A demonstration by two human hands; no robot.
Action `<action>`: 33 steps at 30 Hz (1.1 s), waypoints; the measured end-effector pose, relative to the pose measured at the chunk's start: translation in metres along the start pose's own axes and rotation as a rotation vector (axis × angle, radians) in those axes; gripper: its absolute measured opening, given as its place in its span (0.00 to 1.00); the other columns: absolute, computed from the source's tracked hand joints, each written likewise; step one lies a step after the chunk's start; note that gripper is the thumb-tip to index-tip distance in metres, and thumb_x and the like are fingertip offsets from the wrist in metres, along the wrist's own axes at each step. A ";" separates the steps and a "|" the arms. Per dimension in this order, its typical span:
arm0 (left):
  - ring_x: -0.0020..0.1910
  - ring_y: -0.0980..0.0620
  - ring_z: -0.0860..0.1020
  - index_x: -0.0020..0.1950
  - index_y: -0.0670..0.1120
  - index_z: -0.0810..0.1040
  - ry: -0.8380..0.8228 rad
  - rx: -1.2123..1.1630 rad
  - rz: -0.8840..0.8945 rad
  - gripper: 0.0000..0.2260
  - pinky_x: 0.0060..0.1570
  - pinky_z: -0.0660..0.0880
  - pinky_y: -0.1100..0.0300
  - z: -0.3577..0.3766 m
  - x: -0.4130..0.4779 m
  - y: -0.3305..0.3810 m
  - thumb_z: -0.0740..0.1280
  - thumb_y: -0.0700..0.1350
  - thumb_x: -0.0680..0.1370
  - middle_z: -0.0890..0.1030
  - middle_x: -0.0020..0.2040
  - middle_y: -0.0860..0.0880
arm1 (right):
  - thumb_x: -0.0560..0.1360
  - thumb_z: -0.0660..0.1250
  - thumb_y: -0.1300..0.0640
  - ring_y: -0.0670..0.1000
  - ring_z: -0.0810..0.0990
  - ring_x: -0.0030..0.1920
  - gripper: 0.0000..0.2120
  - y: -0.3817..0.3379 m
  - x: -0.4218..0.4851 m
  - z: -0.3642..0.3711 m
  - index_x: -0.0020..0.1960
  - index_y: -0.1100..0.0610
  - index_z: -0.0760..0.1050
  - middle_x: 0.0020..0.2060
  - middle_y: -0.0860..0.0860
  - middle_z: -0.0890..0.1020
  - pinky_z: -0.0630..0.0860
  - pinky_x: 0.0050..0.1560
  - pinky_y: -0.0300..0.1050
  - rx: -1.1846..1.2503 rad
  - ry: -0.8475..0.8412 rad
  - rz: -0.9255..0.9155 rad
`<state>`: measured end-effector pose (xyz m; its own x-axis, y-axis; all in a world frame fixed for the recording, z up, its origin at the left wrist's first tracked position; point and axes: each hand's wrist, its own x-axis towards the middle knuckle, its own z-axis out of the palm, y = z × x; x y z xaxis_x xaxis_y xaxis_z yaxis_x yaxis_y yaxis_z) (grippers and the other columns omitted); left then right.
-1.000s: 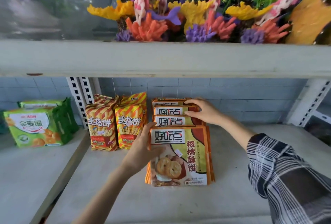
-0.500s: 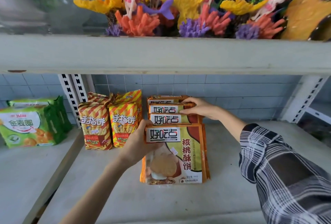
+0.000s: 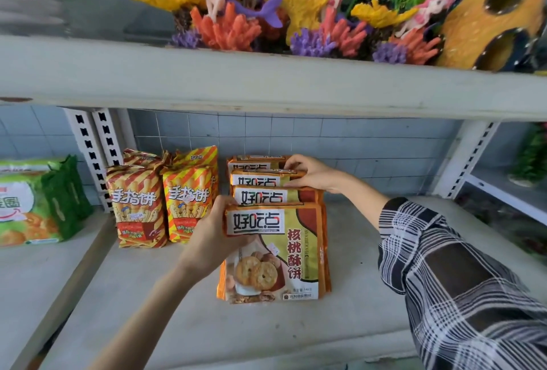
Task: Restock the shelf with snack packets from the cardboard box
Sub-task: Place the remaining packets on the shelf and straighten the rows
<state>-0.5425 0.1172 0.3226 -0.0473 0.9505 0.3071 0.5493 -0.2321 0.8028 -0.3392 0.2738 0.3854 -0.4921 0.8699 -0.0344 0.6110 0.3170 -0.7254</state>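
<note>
A row of several orange walnut-biscuit packets stands upright on the grey shelf (image 3: 165,310), one behind the other. My left hand (image 3: 211,236) grips the upper left edge of the front packet (image 3: 284,254). My right hand (image 3: 310,175) reaches in from the right and its fingers rest on the tops of the rear packets (image 3: 263,181). Two red-and-yellow striped finger-biscuit packets (image 3: 161,200) stand just left of the row. The cardboard box is out of view.
Green biscuit packets (image 3: 35,203) sit on the lower shelf section at left. An upper shelf board (image 3: 266,82) overhangs, carrying coral and mermaid ornaments (image 3: 266,14). White slotted uprights (image 3: 94,150) stand at left and right. A tiled wall closes the back.
My left hand has pushed the front packet upright and tighter against the row. My right hand stays on the rear packets' tops. The camera has shifted a little.
</note>
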 end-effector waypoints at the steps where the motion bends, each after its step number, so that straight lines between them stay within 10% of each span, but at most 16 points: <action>1: 0.45 0.64 0.78 0.57 0.52 0.65 0.007 -0.007 0.005 0.25 0.38 0.78 0.69 0.000 -0.001 0.001 0.76 0.42 0.69 0.76 0.48 0.60 | 0.72 0.73 0.59 0.55 0.74 0.63 0.20 0.001 0.000 0.002 0.61 0.58 0.71 0.59 0.51 0.74 0.74 0.61 0.52 -0.008 0.023 -0.033; 25: 0.45 0.65 0.78 0.58 0.52 0.62 -0.005 -0.058 -0.011 0.25 0.37 0.75 0.73 0.002 -0.004 -0.005 0.74 0.41 0.71 0.76 0.50 0.59 | 0.73 0.72 0.56 0.45 0.70 0.58 0.13 0.021 -0.006 -0.001 0.55 0.53 0.74 0.55 0.48 0.70 0.66 0.60 0.41 -0.089 0.397 -0.289; 33: 0.44 0.74 0.76 0.57 0.56 0.62 -0.001 -0.074 0.002 0.26 0.38 0.75 0.74 0.003 -0.006 -0.006 0.75 0.42 0.70 0.75 0.48 0.65 | 0.75 0.68 0.55 0.39 0.75 0.53 0.08 0.044 -0.042 -0.001 0.53 0.46 0.76 0.55 0.45 0.77 0.74 0.57 0.46 0.039 0.186 -0.209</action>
<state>-0.5427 0.1133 0.3148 -0.0448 0.9502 0.3085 0.4858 -0.2491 0.8378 -0.2913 0.2518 0.3553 -0.4804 0.8428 0.2428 0.4819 0.4849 -0.7298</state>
